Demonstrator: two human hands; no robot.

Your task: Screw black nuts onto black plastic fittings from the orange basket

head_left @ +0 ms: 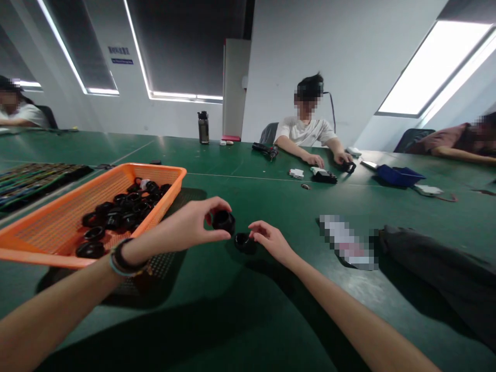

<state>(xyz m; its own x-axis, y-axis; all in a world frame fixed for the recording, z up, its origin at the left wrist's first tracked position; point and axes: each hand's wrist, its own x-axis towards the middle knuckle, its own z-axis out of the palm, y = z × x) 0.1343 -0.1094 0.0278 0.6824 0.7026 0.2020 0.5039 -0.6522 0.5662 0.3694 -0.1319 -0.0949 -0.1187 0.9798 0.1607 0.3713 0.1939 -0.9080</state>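
Between the thumb and fingers of my left hand (201, 219) is a black ring-shaped plastic part (223, 222), held above the green table (209, 320). A second black ring-shaped part (243, 242) sits just right of it and a little nearer me. The fingertips of my right hand (271, 240) are at this second part's right side, thumb and forefinger close together; whether they grip it or only touch it I cannot tell. To the left stands an orange basket (176, 178) with several similar black parts (129, 206) inside.
Circuit boards (39, 183) lie at the far left. A pixelated flat object (346, 243) and dark cloth (434, 268) are on the right. Across the table a person (306, 132) handles a black part near a blue tray (399, 175), a power drill (265, 150) and a bottle (203, 127).
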